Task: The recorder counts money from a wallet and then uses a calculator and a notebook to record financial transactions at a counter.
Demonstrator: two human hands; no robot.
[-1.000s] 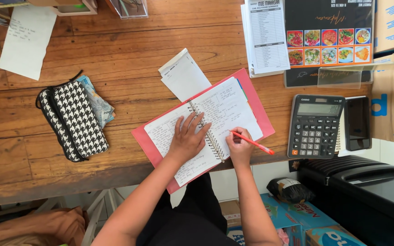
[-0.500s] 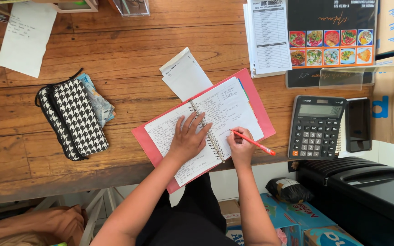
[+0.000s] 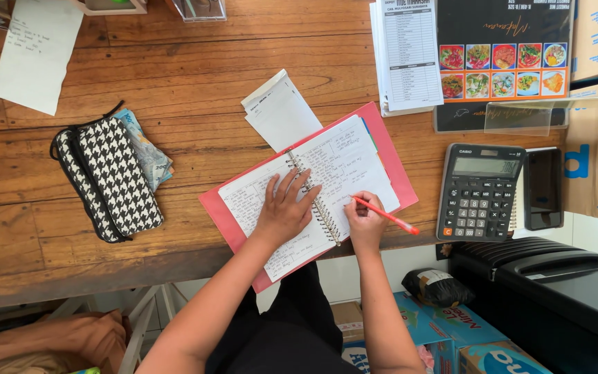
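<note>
Flat on the wooden worktop (image 3: 174, 62) lies an open spiral notebook (image 3: 333, 166) atop a red folder (image 3: 392, 163). Left hand (image 3: 284, 215) presses its left page, fingers spread; right hand (image 3: 365, 221) is clamped on a red pen (image 3: 384, 215), tip on the right page.

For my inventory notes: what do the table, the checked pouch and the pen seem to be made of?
Table: wood, worn brown planks with visible grain. Checked pouch: seemingly woven fabric, black-and-white houndstooth, soft shape. Pen in the right hand: probably smooth red plastic.
</note>
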